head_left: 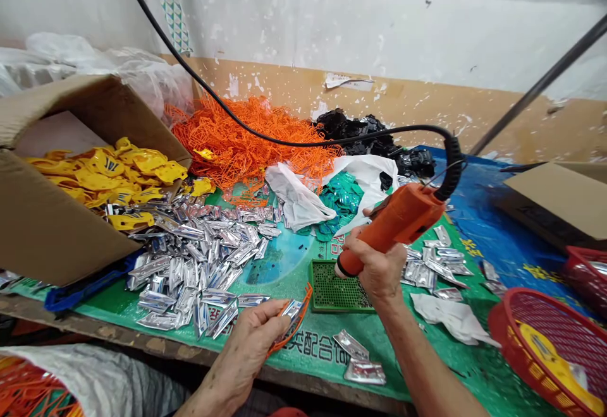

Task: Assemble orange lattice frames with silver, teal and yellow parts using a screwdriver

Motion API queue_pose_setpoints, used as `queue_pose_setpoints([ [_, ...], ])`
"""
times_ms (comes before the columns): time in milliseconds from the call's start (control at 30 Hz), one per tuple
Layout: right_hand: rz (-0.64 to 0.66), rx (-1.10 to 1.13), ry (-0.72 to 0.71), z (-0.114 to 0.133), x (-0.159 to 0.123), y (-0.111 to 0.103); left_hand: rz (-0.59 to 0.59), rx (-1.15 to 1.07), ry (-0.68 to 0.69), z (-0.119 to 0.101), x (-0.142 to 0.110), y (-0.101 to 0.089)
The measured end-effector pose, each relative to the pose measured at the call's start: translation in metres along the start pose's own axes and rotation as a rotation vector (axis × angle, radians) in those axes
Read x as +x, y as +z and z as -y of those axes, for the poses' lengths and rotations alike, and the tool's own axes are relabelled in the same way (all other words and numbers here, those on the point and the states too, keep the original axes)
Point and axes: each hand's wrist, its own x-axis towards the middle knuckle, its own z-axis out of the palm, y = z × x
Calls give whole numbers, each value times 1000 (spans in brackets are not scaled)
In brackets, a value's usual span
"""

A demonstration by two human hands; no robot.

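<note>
In the head view, the left hand (258, 338) is closing its thumb and fingers on a small silver part (291, 309), and a thin orange frame (281, 344) is running along this part, just beside the fingertips. The right hand (379, 268) is gripping an orange power screwdriver (398, 224), the fingers wrapping around its body. The tool is tilting, and its pale tip is pointing down to the left of this hand, above a green tray (332, 307). A black cable (455, 167) is rising from the tool's upper end, above the right hand. Two silver packets (365, 371) are lying between the two forearms, on the green bench (467, 366). Beyond the left hand, to its left, a big silver pile (190, 271) is spreading, and farther behind it an orange heap (256, 129) is standing. To the right of the right hand, a red basket (497, 322) is holding a yellow piece (552, 360).
</note>
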Motion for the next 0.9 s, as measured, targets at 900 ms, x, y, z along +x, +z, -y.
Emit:
queue_pose_setpoints([
  [900,0,-39,11,0,-1,-2,-66,-59,40,4,-2,6],
])
